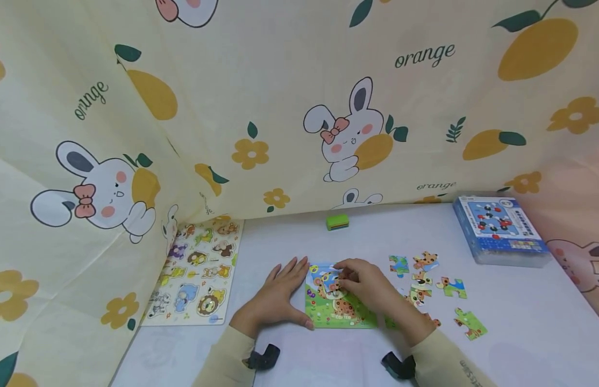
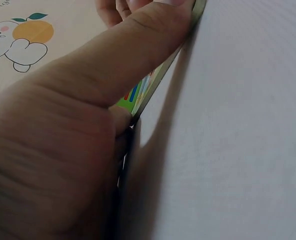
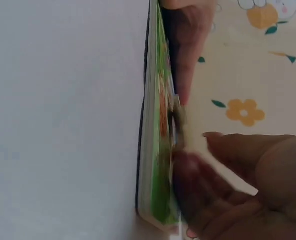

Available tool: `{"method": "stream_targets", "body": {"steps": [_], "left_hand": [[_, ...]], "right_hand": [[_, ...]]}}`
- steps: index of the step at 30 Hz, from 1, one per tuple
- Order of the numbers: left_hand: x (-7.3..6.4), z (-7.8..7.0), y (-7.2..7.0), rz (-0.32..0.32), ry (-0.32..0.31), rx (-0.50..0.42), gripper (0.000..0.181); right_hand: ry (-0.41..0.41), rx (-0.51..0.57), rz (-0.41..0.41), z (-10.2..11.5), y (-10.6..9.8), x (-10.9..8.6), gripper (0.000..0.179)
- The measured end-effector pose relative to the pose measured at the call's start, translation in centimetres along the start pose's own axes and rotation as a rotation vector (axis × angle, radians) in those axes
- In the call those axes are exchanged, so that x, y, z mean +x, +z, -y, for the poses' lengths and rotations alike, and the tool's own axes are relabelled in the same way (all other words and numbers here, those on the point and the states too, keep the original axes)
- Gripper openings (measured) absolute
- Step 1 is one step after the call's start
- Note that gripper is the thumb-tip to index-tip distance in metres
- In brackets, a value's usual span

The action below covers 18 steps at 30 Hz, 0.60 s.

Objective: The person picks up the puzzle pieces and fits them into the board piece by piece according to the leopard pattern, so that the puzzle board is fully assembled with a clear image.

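Observation:
A green picture jigsaw board (image 1: pixel 323 317) with spotted cartoon animals lies between the two hands. My left hand (image 1: pixel 279 295) rests along its left edge, fingers spread and thumb near the lower corner; the left wrist view shows the thumb (image 2: pixel 138 50) against the board's edge. Over the board's upper part, my right hand (image 1: pixel 369 282) pinches a jigsaw piece (image 1: pixel 331 280) with blue and an animal face on it. From the right wrist the piece (image 3: pixel 179 122) looks blurred and raised above the board, and the fingers partly hide it.
Several loose jigsaw pieces (image 1: pixel 453 287) lie right of the board. An animal picture sheet (image 1: pixel 198 290) is at the left, by the curtain. A small green block (image 1: pixel 337 222) stands at the back, and a blue box (image 1: pixel 503 231) at the back right.

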<state>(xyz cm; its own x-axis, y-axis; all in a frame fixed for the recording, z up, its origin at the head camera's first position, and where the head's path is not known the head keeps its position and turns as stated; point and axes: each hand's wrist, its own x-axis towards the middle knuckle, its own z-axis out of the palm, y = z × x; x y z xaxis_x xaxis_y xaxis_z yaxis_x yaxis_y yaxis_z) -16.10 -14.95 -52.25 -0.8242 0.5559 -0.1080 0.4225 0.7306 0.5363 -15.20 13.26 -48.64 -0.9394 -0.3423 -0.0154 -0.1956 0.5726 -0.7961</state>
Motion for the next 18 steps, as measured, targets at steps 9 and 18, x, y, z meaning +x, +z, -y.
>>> {"method": "stream_targets", "body": {"steps": [9, 18], "left_hand": [[0.0, -0.1, -0.3, 0.01, -0.004, 0.018, 0.146], [-0.1, -0.2, -0.2, 0.013, 0.009, 0.019, 0.144]], "right_hand": [[-0.264, -0.49, 0.269, 0.1, -0.6, -1.6, 0.049], [-0.136, -0.588, 0.305, 2.2, 1.6, -2.5, 0.072]]}}
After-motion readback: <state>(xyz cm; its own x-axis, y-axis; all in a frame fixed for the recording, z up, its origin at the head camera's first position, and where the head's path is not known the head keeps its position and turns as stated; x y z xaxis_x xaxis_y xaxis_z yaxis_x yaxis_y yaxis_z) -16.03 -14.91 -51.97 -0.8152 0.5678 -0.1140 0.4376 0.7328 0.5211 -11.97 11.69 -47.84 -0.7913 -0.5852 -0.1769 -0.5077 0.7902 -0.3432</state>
